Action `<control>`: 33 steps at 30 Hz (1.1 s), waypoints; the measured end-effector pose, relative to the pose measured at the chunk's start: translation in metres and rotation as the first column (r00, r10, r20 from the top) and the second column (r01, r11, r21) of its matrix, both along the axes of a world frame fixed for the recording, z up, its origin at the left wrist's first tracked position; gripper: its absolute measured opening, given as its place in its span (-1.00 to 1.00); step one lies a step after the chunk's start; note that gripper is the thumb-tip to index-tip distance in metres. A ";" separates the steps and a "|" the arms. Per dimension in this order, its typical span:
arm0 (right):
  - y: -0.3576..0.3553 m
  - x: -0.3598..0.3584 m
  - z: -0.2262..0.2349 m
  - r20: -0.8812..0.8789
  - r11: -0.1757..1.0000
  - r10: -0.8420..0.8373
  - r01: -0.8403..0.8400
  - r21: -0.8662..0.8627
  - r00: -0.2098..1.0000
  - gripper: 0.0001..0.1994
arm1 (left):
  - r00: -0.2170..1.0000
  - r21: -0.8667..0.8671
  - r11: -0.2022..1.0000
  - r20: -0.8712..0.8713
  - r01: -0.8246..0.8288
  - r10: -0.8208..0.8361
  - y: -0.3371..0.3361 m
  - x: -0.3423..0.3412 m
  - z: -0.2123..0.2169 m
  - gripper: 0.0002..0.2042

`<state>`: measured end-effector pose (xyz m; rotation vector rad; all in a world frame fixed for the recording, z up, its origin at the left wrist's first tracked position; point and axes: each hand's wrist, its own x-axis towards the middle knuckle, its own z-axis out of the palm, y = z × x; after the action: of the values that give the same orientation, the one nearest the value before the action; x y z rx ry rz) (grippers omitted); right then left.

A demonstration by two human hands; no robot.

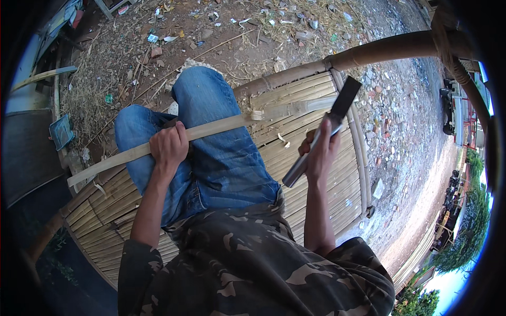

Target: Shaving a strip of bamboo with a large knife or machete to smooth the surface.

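Observation:
My left hand is closed around a long, pale bamboo strip that lies slantwise across my jeans-covered legs. The strip's left end sticks out past my knee, and its right part reaches over the slatted bamboo bench. A curled shaving stands up on the strip, right of my legs. In my right hand is a knife with a shiny, tube-like metal handle and a flat, dark, square-ended blade. The blade points up and to the right, close to the strip's right end; whether they touch I cannot tell.
Small loose shavings lie on the bench slats. A thick bamboo pole runs along the bench's far right. Beyond it is ground with stones and litter. A blue-green container stands at the left, and a vehicle at the far right.

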<state>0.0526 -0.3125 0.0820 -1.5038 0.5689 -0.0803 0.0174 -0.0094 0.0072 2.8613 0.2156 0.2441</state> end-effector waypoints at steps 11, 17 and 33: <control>0.042 -0.037 -0.035 -0.354 0.834 0.541 -0.539 0.115 0.763 -0.70 | 1.000 0.058 0.998 0.011 -0.008 0.007 -0.004 0.006 -0.007 -0.50; 0.010 -0.011 0.010 -0.070 0.963 0.220 -0.205 0.176 0.973 -0.72 | 1.000 0.011 1.000 0.018 -0.021 0.021 -0.001 0.000 0.002 -0.50; 0.007 -0.018 0.002 -0.227 0.935 0.326 -0.277 0.221 0.918 -0.72 | 1.000 0.014 1.000 0.010 0.004 -0.004 0.002 -0.005 -0.006 -0.48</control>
<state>0.0343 -0.3054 0.0843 -1.4118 0.5288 0.4086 0.0127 -0.0079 0.0013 2.8731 0.2065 0.2596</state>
